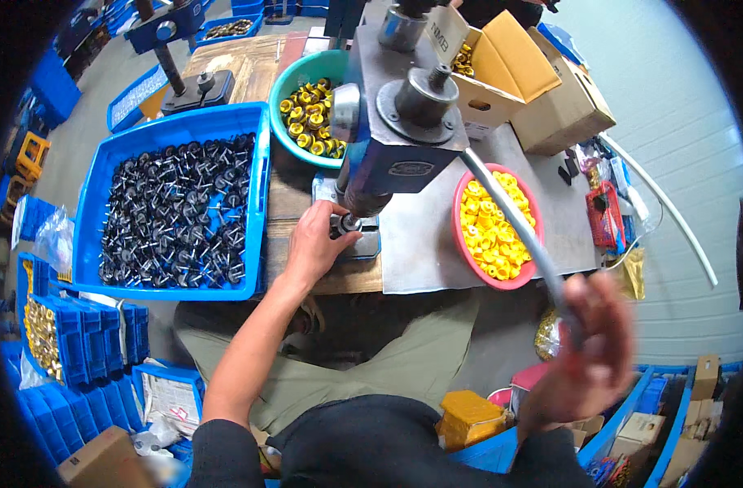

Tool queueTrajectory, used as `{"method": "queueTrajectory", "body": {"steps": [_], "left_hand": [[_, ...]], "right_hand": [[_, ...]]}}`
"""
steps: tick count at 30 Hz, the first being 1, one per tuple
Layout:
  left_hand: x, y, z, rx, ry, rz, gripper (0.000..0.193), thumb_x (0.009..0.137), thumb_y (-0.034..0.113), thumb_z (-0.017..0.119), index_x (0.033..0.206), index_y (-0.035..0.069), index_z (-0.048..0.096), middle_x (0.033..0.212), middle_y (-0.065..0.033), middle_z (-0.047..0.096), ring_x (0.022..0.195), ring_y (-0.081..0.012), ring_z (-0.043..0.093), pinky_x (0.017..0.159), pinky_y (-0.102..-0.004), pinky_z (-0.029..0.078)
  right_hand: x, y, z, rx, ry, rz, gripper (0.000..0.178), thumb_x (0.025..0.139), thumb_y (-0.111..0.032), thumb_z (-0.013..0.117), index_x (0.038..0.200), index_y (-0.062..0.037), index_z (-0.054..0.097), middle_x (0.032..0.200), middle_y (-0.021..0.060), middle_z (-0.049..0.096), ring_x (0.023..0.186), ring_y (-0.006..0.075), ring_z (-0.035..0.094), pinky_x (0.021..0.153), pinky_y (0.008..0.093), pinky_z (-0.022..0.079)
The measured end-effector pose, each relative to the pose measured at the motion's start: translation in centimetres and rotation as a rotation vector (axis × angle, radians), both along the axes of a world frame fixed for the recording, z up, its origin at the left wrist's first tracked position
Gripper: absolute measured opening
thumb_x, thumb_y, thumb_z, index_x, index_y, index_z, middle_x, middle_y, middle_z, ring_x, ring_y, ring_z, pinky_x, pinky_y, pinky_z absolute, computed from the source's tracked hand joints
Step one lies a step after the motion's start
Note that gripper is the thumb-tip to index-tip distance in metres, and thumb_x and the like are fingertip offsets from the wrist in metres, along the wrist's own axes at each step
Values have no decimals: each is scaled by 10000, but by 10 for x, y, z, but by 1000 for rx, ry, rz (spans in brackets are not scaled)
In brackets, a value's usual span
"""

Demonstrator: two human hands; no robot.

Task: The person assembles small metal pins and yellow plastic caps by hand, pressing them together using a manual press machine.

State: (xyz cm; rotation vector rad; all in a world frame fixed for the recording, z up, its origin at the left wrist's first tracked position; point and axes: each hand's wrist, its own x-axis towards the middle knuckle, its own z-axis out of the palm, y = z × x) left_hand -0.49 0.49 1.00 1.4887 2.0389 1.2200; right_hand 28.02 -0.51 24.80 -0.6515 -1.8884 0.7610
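My left hand (pixel 313 246) reaches to the base of a bench press (pixel 412 154), thumb and fingers closed round a small dark round part (pixel 336 226). The part sits directly under the ram of the press, on its metal base plate (pixel 363 244); the fingers partly hide it. My right hand (pixel 587 350), smeared by motion, is wrapped round the end of the long metal press lever (pixel 510 207), which slopes down to the right from the press head.
Left stands a blue crate (pixel 262 203) of black stemmed parts. Behind the press is a green basin (pixel 278 134) with yellow-and-metal pieces; right, a pink bowl (pixel 461 256) holds yellow plastic parts. Cardboard boxes (pixel 567 106) stand at the back right. A second press (pixel 194 93) is far left.
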Motion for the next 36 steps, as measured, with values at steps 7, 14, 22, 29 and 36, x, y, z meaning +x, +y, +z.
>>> {"method": "queueTrajectory", "body": {"steps": [7, 14, 22, 29, 36], "left_hand": [[9, 5, -3, 35, 51, -19, 425, 699, 160, 846, 1019, 50, 590, 983, -124, 636, 961, -341, 613, 801, -429, 496], [-1, -7, -1, 15, 15, -14, 399, 728, 121, 825, 1039, 30, 593, 994, -140, 632, 909, -326, 638, 758, -405, 507], [6, -2, 8, -22, -121, 16, 389, 756, 96, 813, 1073, 24, 599, 950, -102, 648, 751, -191, 614, 695, -315, 504], [5, 1, -4, 90, -413, 119, 372, 808, 108, 776, 1110, 1, 588, 934, -30, 660, 781, -83, 566, 713, -243, 475], [-3, -6, -13, 58, -402, 94, 363, 807, 105, 766, 1127, 13, 623, 833, 4, 573, 761, -94, 539, 723, -245, 469]], "right_hand": [[-13, 12, -153, 159, 21, -12, 395, 1007, -148, 345, 1305, 51, 512, 1323, 301, 536, 1271, 438, 516, 1088, 531, 390], [18, 30, -56, 234, -2, 389, 222, 1006, -248, 511, 1024, -37, 575, 1071, 196, 675, 1114, 419, 634, 1072, 572, 387], [-74, 164, 72, -410, 694, 830, 624, 985, -532, 360, 1384, -55, 414, 1366, 244, 507, 1249, 392, 492, 1138, 555, 304], [8, 216, -139, 227, -1108, -368, 328, 834, -245, 708, 1065, -15, 671, 1035, 240, 651, 928, 373, 663, 822, 476, 537], [27, 222, -182, 261, -1039, -385, 190, 823, -198, 694, 875, -17, 667, 899, 215, 669, 825, 385, 670, 756, 483, 544]]}}
